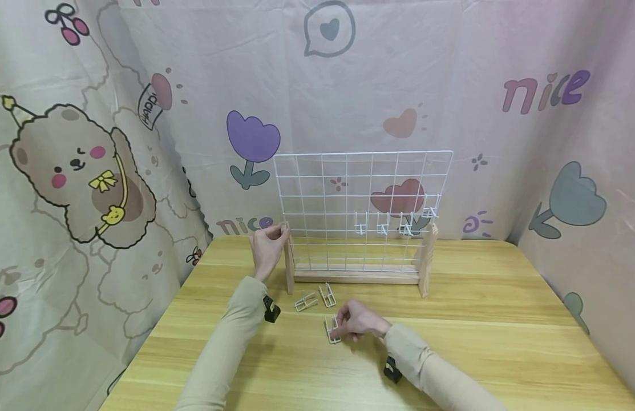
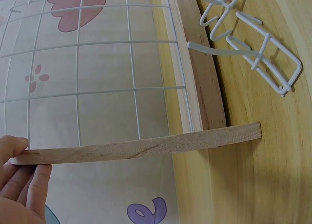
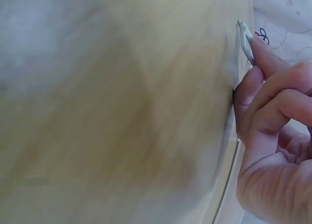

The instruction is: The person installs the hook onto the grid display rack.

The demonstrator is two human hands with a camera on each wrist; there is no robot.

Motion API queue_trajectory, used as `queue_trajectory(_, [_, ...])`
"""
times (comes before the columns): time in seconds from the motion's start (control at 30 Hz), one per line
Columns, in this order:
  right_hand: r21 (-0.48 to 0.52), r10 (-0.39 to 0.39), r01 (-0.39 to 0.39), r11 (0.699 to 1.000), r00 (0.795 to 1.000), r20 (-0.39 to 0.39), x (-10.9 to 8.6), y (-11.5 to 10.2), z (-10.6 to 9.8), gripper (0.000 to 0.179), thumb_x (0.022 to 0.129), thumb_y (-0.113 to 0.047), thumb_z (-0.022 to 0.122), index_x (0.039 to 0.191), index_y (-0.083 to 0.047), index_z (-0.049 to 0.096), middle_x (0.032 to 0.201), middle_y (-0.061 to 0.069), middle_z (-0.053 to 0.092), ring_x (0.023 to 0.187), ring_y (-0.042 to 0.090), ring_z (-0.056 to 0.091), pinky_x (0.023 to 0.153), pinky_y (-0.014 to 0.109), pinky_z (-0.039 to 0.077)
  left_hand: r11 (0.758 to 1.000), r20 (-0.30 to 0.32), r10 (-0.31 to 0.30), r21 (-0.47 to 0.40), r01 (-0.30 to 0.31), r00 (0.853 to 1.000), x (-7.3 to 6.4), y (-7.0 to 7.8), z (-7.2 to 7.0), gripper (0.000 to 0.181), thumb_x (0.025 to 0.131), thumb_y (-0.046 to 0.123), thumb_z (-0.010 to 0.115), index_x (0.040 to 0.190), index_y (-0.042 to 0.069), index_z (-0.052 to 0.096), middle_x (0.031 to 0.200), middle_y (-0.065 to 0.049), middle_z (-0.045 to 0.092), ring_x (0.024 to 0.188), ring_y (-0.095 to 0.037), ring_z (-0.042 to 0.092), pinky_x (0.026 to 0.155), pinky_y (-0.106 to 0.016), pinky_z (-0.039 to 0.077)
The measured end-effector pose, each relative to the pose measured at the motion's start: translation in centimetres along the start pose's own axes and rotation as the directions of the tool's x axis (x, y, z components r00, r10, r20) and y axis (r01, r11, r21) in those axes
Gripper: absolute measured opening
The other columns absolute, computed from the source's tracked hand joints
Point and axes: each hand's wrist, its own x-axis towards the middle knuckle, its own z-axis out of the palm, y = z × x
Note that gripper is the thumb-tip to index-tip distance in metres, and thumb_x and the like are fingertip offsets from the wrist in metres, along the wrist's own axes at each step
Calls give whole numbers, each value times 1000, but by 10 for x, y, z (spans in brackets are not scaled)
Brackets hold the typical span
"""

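Observation:
My left hand [image 1: 268,246] pinches the top of the wooden side post [image 2: 131,148] of a stand that carries a white wire grid panel [image 1: 360,197]. Thumb and fingers lie on either face of the post in the left wrist view. Low over the table, my right hand [image 1: 359,321] pinches a white wire hook [image 1: 331,337], and its fingers cover part of it. The hook's end [image 3: 245,41] shows past the fingertips in the right wrist view. Two more loose hooks, one [image 1: 306,302] by the left post and one [image 1: 327,295] beside it, lie before the stand.
Several white hooks, among them one [image 1: 382,228] near the middle, hang on the grid's right half. The stand's wooden base bar [image 1: 355,277] rests on the wood-grain table [image 1: 492,319]. A printed curtain [image 1: 194,68] hangs behind and along the sides.

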Motion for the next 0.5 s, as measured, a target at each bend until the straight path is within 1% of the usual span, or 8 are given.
queue_trajectory(0.13, [3,-15,15,1000,1000,-2,0,1,0,24,82,-12,82,70,-9,61,54,-4,53,38,2,40,37,14,31,1000,3,-3,-2,3,1000,0,0,0,20,87,11,76,105,0,78,98,-20,78,84,-34,78,63,-3,44])
queue_trajectory(0.27, [-3,-41,41,999,999,0,0,3,-1,22,83,-12,81,70,-4,65,55,-3,57,38,3,41,38,15,33,1000,1,-5,1,5,1000,1,-1,0,20,87,11,76,104,1,78,98,-20,78,84,-34,78,63,-2,44])
queue_trajectory(0.4, [0,-69,69,998,998,7,-1,5,-2,15,84,-12,79,77,-1,71,60,0,64,40,4,44,39,15,38,1000,3,-9,-4,9,1000,1,-1,1,20,87,11,76,104,0,78,98,-19,78,85,-33,78,63,-3,45])
queue_trajectory(0.5, [18,-92,91,996,995,27,-3,5,-3,12,86,-11,77,83,0,73,67,6,70,42,4,47,40,16,40,1000,11,-20,-11,20,1000,1,-1,0,21,88,11,76,105,0,78,99,-20,78,86,-33,78,63,-3,46])
